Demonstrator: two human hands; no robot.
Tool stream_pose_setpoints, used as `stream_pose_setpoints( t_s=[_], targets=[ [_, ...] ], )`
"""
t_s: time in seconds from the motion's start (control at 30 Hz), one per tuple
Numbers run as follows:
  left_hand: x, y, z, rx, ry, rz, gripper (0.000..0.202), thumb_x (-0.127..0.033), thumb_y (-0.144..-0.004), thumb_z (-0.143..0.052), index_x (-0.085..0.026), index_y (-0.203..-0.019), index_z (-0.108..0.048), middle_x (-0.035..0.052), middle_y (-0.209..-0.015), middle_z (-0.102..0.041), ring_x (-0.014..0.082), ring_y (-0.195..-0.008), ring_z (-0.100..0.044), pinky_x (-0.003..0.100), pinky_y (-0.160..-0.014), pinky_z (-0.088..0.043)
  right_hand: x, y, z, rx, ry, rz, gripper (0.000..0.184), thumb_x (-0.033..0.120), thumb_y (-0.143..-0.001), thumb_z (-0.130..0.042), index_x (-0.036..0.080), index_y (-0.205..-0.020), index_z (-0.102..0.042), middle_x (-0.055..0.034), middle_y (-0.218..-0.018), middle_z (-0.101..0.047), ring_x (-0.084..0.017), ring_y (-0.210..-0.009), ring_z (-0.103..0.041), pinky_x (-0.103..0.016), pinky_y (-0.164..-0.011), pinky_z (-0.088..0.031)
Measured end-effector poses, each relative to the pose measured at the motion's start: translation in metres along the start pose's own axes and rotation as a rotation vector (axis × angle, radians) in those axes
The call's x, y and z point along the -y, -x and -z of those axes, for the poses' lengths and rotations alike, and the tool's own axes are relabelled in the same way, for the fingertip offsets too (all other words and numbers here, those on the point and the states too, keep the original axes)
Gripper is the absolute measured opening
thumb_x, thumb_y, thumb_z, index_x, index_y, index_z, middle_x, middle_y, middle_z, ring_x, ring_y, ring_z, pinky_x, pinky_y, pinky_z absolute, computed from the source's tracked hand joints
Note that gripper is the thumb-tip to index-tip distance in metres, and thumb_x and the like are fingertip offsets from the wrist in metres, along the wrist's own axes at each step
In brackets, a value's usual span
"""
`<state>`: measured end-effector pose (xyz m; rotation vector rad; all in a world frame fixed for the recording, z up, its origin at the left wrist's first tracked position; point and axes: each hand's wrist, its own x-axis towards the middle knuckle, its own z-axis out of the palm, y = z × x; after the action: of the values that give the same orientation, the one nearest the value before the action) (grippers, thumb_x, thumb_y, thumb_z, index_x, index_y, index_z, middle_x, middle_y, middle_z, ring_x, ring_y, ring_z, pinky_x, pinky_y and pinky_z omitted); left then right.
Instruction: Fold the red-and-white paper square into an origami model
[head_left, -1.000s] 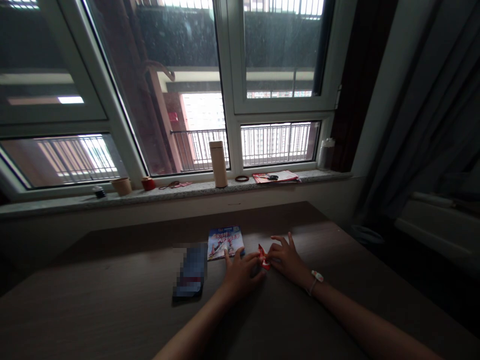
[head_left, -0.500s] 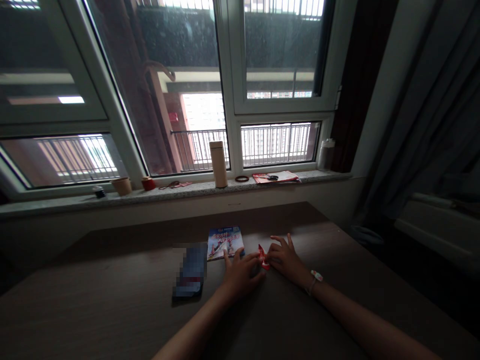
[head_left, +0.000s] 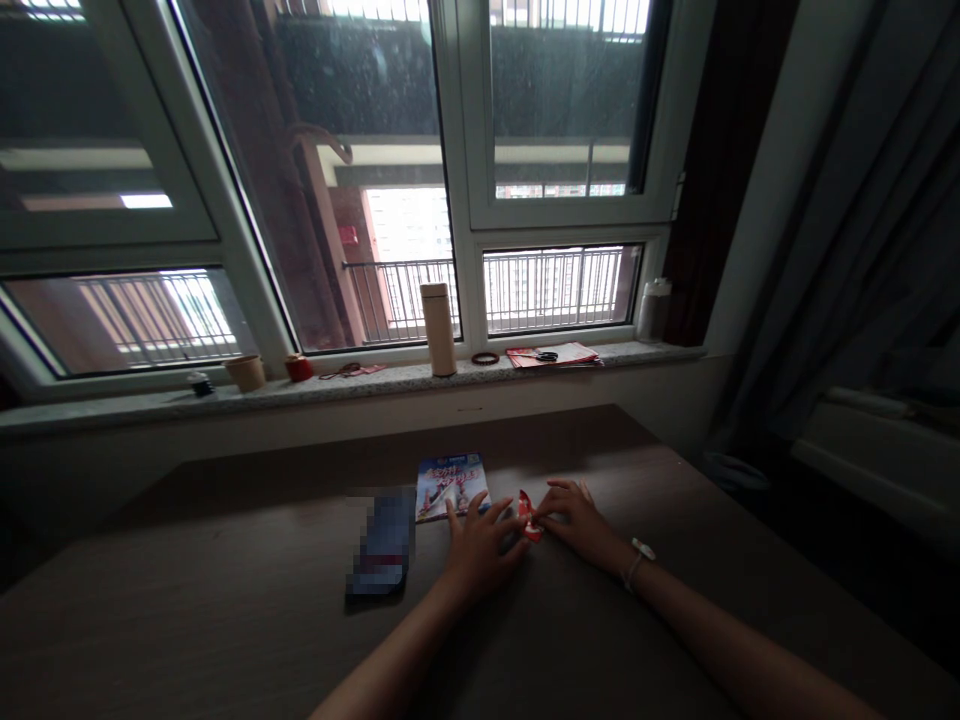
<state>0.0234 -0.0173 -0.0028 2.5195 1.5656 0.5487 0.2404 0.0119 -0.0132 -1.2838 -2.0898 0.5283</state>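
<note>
1. Nothing on the table (head_left: 225, 620) has shifted; only the right hand (head_left: 577, 520) has flattened its fingers.
2. Just beyond the left hand (head_left: 480, 545) lies a booklet (head_left: 450, 485); its cover print is too small to read.
3. Between both loosely curled hands, fingertips pinch a small red folded paper (head_left: 529, 515); uneven pressure could skew or tear the crease.

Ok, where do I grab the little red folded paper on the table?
By its top tip, coming down from above, I'd say. The red folded paper stands up between the left hand and the right hand, whose fingertips seem to pinch its sides low down, so only the pointed top looks free. Pinch gently; it looks thin.
</note>
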Motion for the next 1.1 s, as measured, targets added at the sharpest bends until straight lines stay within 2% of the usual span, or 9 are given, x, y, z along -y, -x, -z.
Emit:
stream_pose_setpoints(
  t_s=[0.13,0.2,0.33,0.47,0.67,1.1],
  targets=[
    [0.001,0.0,-0.003,-0.043,-0.027,0.007,0.028,-0.052,-0.091,-0.055,-0.05,-0.117,-0.063,-0.0087,-0.143,-0.053,0.0364,-0.14,-0.031,0.079,-0.105,0.008,0.004,0.002,0.004,0.024,0.062,0.104,0.015,0.035,-0.088,-0.062,0.034,-0.092,-0.076,-0.002,-0.11,-0.07,-0.028,-0.133,-0.04,-0.059,-0.115,-0.014],
    [0.001,0.0,-0.002,-0.053,-0.032,0.01,0.027,-0.052,-0.091,-0.054,-0.051,-0.116,-0.063,-0.0089,-0.143,-0.054,0.0357,-0.14,-0.031,0.079,-0.105,0.01,0.006,0.003,0.008,0.042,0.092,0.141,0.016,0.032,-0.089,-0.061,0.036,-0.094,-0.076,-0.0009,-0.118,-0.068,-0.029,-0.136,-0.038,-0.062,-0.115,-0.011],
    [-0.001,0.001,-0.001,-0.043,-0.037,0.038,0.027,-0.054,-0.092,-0.052,-0.052,-0.116,-0.063,-0.008,-0.142,-0.054,0.0354,-0.141,-0.03,0.078,-0.104,0.013,0.006,0.005,0.015,0.093,0.143,0.192,0.019,0.032,-0.09,-0.061,0.039,-0.102,-0.073,0.0018,-0.12,-0.07,-0.028,-0.14,-0.035,-0.066,-0.114,-0.001],
    [-0.001,0.001,0.001,-0.012,-0.044,0.064,0.029,-0.057,-0.091,-0.05,-0.054,-0.118,-0.062,-0.0082,-0.144,-0.053,0.0359,-0.142,-0.028,0.077,-0.103,0.015,0.004,0.006,0.018,0.107,0.182,0.234,0.022,0.03,-0.09,-0.06,0.04,-0.106,-0.072,0.0022,-0.123,-0.069,-0.027,-0.143,-0.032,-0.067,-0.114,-0.001],
    [0.001,-0.001,0.002,0.035,-0.047,0.076,0.032,-0.059,-0.089,-0.052,-0.056,-0.12,-0.06,-0.0071,-0.146,-0.05,0.0386,-0.143,-0.025,0.078,-0.102,0.013,0.006,0.006,0.017,0.103,0.172,0.213,0.023,0.032,-0.09,-0.06,0.042,-0.108,-0.071,0.0028,-0.123,-0.069,-0.027,-0.144,-0.031,-0.068,-0.114,0.001],
    [0.0,-0.001,0.004,0.052,-0.037,0.078,0.033,-0.059,-0.089,-0.051,-0.057,-0.121,-0.059,-0.0062,-0.147,-0.05,0.0408,-0.143,-0.025,0.08,-0.102,0.01,0.006,0.007,0.017,0.108,0.16,0.204,0.023,0.035,-0.092,-0.057,0.042,-0.108,-0.071,0.0014,-0.124,-0.068,-0.027,-0.144,-0.029,-0.068,-0.113,0.004]
  ],
)
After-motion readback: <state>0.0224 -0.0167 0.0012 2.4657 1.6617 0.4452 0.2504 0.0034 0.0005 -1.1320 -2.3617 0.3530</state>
